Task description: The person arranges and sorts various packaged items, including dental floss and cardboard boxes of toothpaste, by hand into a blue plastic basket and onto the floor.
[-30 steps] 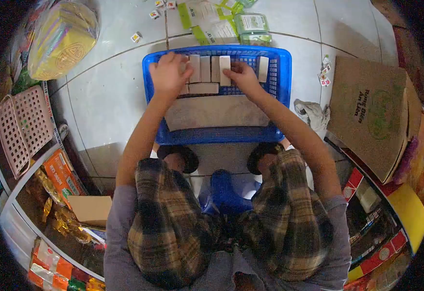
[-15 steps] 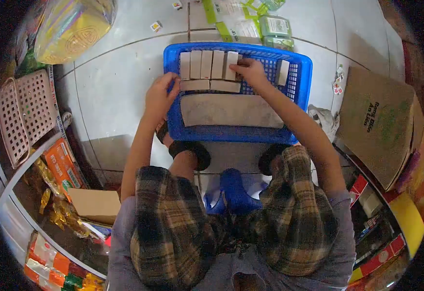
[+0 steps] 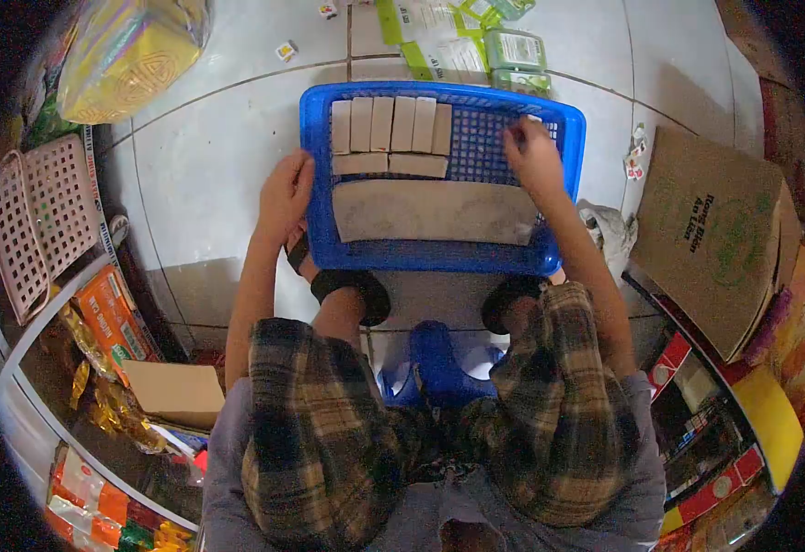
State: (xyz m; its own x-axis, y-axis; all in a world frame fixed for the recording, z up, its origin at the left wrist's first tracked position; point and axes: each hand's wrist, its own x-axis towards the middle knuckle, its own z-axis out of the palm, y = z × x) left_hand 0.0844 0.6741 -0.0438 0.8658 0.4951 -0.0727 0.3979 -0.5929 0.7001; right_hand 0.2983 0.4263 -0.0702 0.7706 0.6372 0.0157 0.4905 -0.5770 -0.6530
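A blue plastic basket [image 3: 442,258] stands on the floor before me. In its upper left, several small whitish boxes [image 3: 402,125] are lined up on end, with two more lying crosswise below them. A long pale box [image 3: 430,211] fills the lower part. My left hand [image 3: 287,191] is just outside the basket's left rim, fingers curled in, with nothing visible in them. My right hand [image 3: 538,161] reaches into the basket's right end, its fingers closed around a lone small white box [image 3: 534,118], which the hand mostly hides.
Green-labelled packs [image 3: 517,51] lie beyond the basket. At left are a pink perforated basket [image 3: 42,216] and a yellow wrapped package [image 3: 131,69]. A cardboard box [image 3: 711,235] stands at right, near a crumpled plastic bag [image 3: 610,230]. A blue stool [image 3: 439,359] is beneath me.
My right hand has left the row of boxes, which has gained one at its right end, and moved right over the lone box. My left hand has withdrawn from the row to outside the rim.
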